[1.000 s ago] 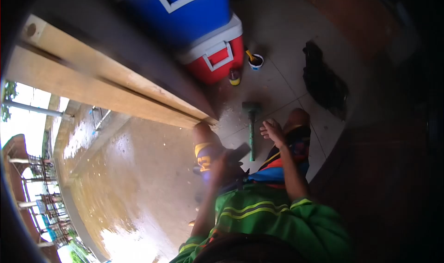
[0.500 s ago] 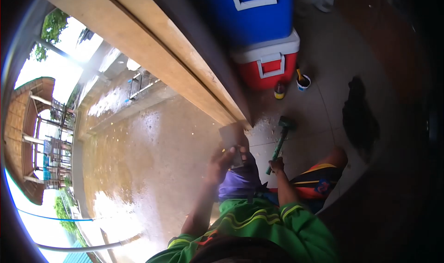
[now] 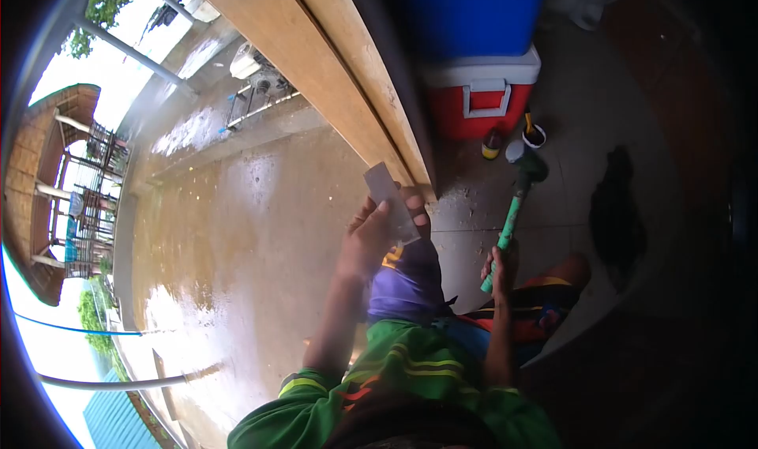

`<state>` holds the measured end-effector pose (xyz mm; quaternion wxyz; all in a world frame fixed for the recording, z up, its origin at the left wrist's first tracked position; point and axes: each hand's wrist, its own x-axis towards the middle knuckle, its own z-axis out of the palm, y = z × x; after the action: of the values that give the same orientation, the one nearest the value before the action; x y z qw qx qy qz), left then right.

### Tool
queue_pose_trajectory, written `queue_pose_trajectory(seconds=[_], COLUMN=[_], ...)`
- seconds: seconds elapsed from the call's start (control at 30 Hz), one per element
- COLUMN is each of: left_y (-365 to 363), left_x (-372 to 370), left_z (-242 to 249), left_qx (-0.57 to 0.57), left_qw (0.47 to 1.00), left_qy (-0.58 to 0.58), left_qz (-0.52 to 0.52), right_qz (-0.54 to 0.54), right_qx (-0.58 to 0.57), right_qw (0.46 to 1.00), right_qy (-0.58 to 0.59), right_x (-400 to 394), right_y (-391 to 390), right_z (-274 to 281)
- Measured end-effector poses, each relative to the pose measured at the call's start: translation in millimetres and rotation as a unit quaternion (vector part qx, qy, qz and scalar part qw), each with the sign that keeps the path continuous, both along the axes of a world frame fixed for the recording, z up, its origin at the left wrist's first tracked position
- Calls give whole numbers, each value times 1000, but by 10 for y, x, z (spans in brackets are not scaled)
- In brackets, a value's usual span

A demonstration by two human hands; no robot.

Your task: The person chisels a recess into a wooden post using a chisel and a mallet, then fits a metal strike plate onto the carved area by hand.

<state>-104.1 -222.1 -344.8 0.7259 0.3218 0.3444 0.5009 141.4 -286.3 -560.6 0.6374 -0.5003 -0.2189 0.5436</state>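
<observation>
In my left hand (image 3: 369, 229) is a flat grey rectangular plate (image 3: 382, 187), pinched between thumb and fingers. It overlaps my bent knee in this view, close to the lower end of a wooden door frame (image 3: 347, 70). My right hand (image 3: 500, 269) is wrapped round the green handle of a hammer (image 3: 512, 220). The hammer's thick dark head, with a pale face, points away from me above the tiled floor (image 3: 466, 247).
A blue cooler (image 3: 489, 22) stands on a red cooler (image 3: 454, 109) behind the frame. Near them are a small bottle (image 3: 491, 145) and a cup (image 3: 534, 137) with a yellow-handled tool. A dark cloth-like patch (image 3: 617, 216) lies right. Wet concrete (image 3: 237, 236) spreads outside left.
My left hand has raised and turned the plate, which now shows more of its face. The hammer has moved right and its head shows larger. The view has shifted slightly.
</observation>
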Motion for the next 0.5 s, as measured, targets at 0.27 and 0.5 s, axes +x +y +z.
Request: queue_pose_trajectory(seconds=[0.27, 0.5], left_y=[119, 257], left_x=[70, 7], left_z=[-151, -297], left_qx=[-7, 47], left_qw=[989, 990], left_qy=[-141, -129], left_qz=[-40, -28], right_qz=[28, -37], right_qx=[96, -123], right_qw=[995, 989], right_qy=[-29, 68], right_x=[145, -223], right_y=[172, -125], right_z=[93, -416])
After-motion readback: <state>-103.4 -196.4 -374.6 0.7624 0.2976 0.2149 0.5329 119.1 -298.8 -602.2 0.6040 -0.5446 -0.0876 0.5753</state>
